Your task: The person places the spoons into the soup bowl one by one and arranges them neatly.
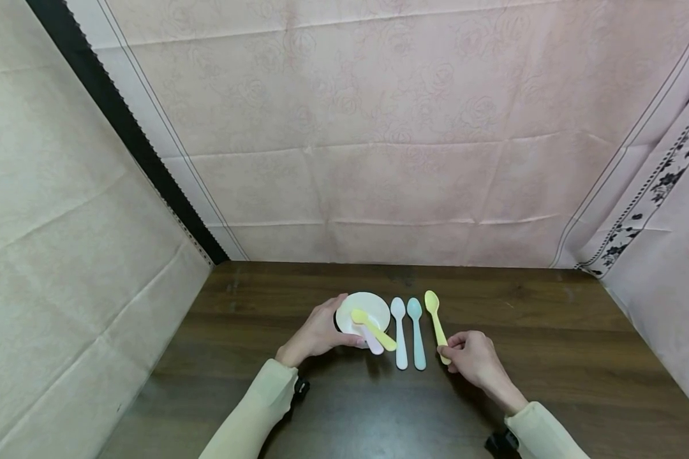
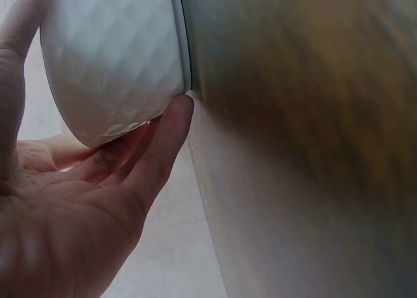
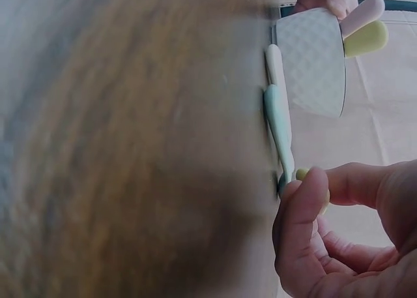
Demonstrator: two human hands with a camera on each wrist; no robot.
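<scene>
My left hand holds a white bowl by its side, fingers and thumb spread around the wall. Its diamond-patterned outside fills the top of the left wrist view. In the bowl lean a yellow spoon and a pale pink spoon, handles out over the near right rim. My right hand pinches the handle end of another yellow spoon, bowl end pointing away from me. Between that spoon and the bowl lie a whitish spoon and a light teal spoon, side by side.
All this stands on a dark brown wooden table. Pinkish patterned cloth rises behind the table's far edge, with pale cloth walls on the left and right. A black band runs down the left corner.
</scene>
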